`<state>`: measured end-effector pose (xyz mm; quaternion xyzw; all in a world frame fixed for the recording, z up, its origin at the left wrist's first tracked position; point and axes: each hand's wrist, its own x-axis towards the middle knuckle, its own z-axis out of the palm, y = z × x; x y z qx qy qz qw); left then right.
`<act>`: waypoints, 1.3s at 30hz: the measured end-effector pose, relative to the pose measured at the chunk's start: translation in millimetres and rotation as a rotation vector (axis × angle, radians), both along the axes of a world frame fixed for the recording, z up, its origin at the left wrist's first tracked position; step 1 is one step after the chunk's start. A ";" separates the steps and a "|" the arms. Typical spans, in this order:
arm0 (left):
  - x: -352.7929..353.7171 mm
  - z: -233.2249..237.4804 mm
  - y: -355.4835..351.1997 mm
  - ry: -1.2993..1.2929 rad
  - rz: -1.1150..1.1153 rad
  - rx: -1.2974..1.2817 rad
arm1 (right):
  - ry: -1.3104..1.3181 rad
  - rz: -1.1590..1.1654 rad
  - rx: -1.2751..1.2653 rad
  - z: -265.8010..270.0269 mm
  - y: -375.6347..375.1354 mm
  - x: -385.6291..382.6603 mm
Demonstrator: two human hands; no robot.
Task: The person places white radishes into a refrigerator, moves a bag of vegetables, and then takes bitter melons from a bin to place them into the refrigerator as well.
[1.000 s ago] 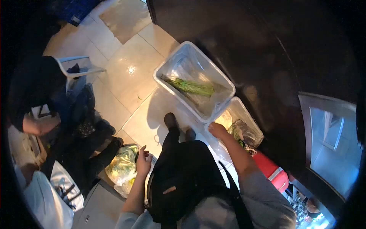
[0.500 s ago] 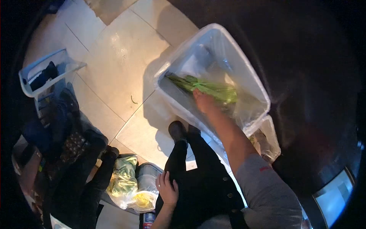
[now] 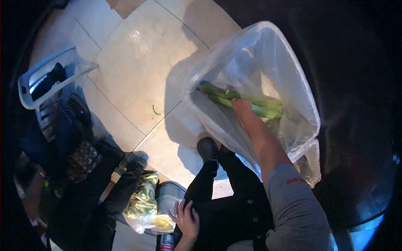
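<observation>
My right hand reaches down into a large pale bin lined with clear plastic. Its fingers are closed round a bundle of long green leaves or stalks, which lies slantwise inside the bin; the exact plant is hard to tell. The fingertips are partly hidden. My left hand rests on my dark-clothed thigh, fingers spread, holding nothing. Close beside it stand a clear bag of green and yellow produce and a grey tub with a bag of something yellow.
At the left sits another person in dark trousers, near a pale plastic crate. A smaller lined container stands against the bin's near right side. One green scrap lies on the tiled floor. A dark surface borders the right.
The view has shifted, so the bin and floor sit further right. My right hand stays on the green bundle, which appears slightly turned. The other person's arm and shoe have moved.
</observation>
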<state>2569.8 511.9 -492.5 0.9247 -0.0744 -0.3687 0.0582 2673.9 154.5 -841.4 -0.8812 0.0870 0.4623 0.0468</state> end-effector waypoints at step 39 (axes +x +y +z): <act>-401.2 452.5 -257.5 -0.507 -1.623 -1.627 | -1.488 -1.352 -0.203 878.1 104.3 -661.4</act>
